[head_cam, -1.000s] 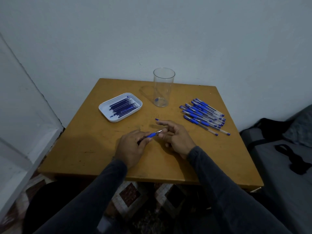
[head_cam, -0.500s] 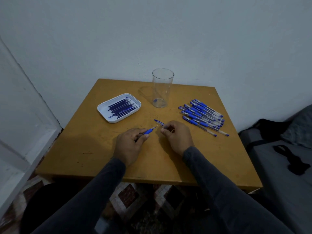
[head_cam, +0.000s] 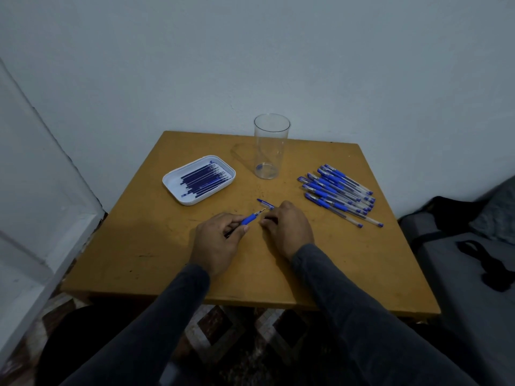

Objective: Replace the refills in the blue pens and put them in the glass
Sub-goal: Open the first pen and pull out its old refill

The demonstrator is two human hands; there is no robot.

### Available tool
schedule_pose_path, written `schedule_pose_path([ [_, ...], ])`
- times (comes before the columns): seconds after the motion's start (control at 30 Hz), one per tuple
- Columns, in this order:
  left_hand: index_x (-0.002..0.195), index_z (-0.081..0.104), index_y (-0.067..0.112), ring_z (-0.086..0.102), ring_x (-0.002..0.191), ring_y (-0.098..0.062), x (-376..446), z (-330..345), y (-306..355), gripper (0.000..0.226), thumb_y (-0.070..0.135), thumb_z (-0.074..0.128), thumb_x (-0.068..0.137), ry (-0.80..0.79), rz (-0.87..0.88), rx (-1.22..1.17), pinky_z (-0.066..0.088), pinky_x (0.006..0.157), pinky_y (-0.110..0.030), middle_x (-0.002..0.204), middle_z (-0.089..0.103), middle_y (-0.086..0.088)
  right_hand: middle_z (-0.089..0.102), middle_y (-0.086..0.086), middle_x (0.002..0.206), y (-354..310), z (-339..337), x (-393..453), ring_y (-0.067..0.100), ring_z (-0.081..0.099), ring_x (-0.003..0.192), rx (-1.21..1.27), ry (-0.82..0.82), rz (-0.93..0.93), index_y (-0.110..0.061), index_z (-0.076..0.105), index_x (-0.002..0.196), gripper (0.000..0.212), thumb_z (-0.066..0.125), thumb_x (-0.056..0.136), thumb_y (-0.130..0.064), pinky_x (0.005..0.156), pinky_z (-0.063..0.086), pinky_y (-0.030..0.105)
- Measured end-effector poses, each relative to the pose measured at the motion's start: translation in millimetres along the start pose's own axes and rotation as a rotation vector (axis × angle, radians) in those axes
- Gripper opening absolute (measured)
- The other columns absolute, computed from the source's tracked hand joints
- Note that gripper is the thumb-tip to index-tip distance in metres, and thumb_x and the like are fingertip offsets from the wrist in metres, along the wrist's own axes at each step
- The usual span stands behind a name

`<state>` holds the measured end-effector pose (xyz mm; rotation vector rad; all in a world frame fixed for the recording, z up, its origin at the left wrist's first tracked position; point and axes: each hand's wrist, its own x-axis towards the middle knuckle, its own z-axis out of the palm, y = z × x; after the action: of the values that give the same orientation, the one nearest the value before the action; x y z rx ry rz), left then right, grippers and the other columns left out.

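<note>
Blue pen (head_cam: pixel 249 219) in seemingly curled hands (head_cam: pixel 216 240)

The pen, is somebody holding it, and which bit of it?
Yes. The left hand pinches the pen just behind its blue rubber sleeve, tip pointing outward. The right hand has curled fingers; whether it holds anything cannot be told.

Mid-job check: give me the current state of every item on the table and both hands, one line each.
glass: upright, no pens inside.
white tray: holds a bundle of dark blue refills.
pile of blue pens: lying loose on the table, capped.
blue pen: uncapped, tip exposed, gripped by the left hand.
cap: lying on the table beyond the hands.
right hand: fingers curled; contents hidden.
</note>
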<state>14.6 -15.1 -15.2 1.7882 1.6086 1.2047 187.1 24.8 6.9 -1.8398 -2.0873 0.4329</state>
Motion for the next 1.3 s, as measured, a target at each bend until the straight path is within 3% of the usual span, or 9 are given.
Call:
schedule_pose_path([
  [0.2, 0.116, 0.073, 0.015, 0.065, 0.092, 0.000, -1.3, 0.2, -2.8, 0.025, 0.015, 0.073, 0.090, 0.013, 0.026, -0.009, 0.056, 0.083, -0.018, 0.104, 0.070, 0.008, 0.050, -0.005, 0.111, 2.1, 0.2, -2.5, 0.007, 0.044, 0.096, 0.035, -0.002, 0.002, -0.022, 0.069, 0.124, 0.029, 0.061, 0.100, -0.036, 0.083, 0.039, 0.024],
  [0.37, 0.117, 0.073, 0.017, 0.064, 0.091, 0.001, -0.6, -0.5, -3.1, 0.025, 0.018, 0.071, 0.092, 0.014, 0.061, 0.005, 0.051, 0.079, -0.011, 0.102, 0.069, 0.011, 0.067, -0.005, 0.108, 6.7, 2.0, -13.7, 0.004, 0.055, 0.091, 0.449, 0.106, -0.001, -0.021, 0.074, 0.119, 0.023, 0.064, 0.100, -0.025, 0.085, 0.050, 0.028],
  [0.47, 0.120, 0.072, 0.018, 0.063, 0.090, 0.002, -1.1, -1.0, -1.6, 0.028, 0.021, 0.070, 0.093, -0.002, 0.069, -0.007, 0.050, 0.076, -0.010, 0.102, 0.070, 0.010, 0.073, -0.002, 0.094, 2.8, 0.2, -21.2, 0.005, 0.058, 0.072, 0.817, 0.047, 0.058, -0.017, 0.078, 0.109, 0.017, 0.065, 0.100, -0.022, 0.065, 0.049, 0.024],
  [0.57, 0.122, 0.071, 0.019, 0.062, 0.091, 0.004, -2.1, -2.0, -1.1, 0.029, 0.021, 0.070, 0.093, -0.018, 0.052, -0.019, 0.048, 0.075, -0.007, 0.103, 0.071, 0.009, 0.074, 0.005, 0.086, -3.0, -1.0, -23.9, 0.005, 0.053, 0.057, 0.913, 0.051, 0.062, -0.014, 0.080, 0.102, 0.015, 0.066, 0.098, -0.020, 0.052, 0.045, 0.019],
  [0.67, 0.123, 0.070, 0.019, 0.062, 0.092, 0.006, -2.6, -2.2, -0.1, 0.030, 0.022, 0.070, 0.093, -0.020, 0.043, -0.034, 0.049, 0.078, -0.008, 0.104, 0.070, 0.010, 0.074, 0.009, 0.083, -9.4, -2.3, -22.4, 0.009, 0.050, 0.052, 1.024, 0.066, 0.118, -0.012, 0.080, 0.096, 0.013, 0.069, 0.097, -0.017, 0.047, 0.043, 0.020],
  [0.8, 0.123, 0.070, 0.018, 0.064, 0.090, 0.003, -2.3, -1.4, 0.3, 0.031, 0.022, 0.070, 0.093, -0.027, 0.018, -0.062, 0.050, 0.079, -0.010, 0.101, 0.073, 0.008, 0.070, -0.002, 0.071, -15.0, -4.4, -20.8, 0.008, 0.049, 0.050, 1.103, 0.079, 0.185, -0.008, 0.080, 0.095, 0.013, 0.068, 0.097, -0.015, 0.041, 0.038, 0.017],
  [1.03, 0.119, 0.071, 0.022, 0.064, 0.086, 0.004, -5.7, -1.0, 2.6, 0.026, 0.022, 0.071, 0.092, -0.023, -0.010, -0.097, 0.049, 0.073, -0.008, 0.092, 0.071, 0.013, 0.073, 0.007, 0.089, -17.3, -14.4, -18.8, 0.010, 0.051, 0.051, 1.132, 0.113, 0.236, -0.010, 0.074, 0.097, 0.014, 0.062, 0.100, -0.018, 0.038, 0.038, 0.023],
  [1.23, 0.117, 0.073, 0.018, 0.065, 0.085, 0.000, -3.0, -0.8, -0.7, 0.024, 0.024, 0.070, 0.093, -0.041, -0.041, -0.052, 0.052, 0.074, -0.011, 0.092, 0.072, 0.011, 0.072, 0.009, 0.089, -9.3, -30.1, -2.2, 0.010, 0.057, 0.050, 1.174, 0.504, 0.408, -0.018, 0.055, 0.098, 0.015, 0.046, 0.108, -0.025, 0.039, 0.044, 0.027],
  [1.3, 0.117, 0.073, 0.018, 0.065, 0.085, -0.001, -2.6, -1.2, -0.7, 0.024, 0.024, 0.069, 0.093, -0.043, -0.039, -0.036, 0.051, 0.074, -0.010, 0.091, 0.071, 0.011, 0.071, 0.008, 0.091, 1.2, -30.7, 1.9, 0.018, 0.065, 0.066, 1.072, 0.598, 0.462, -0.024, 0.055, 0.094, 0.017, 0.047, 0.107, -0.028, 0.052, 0.056, 0.035],
])
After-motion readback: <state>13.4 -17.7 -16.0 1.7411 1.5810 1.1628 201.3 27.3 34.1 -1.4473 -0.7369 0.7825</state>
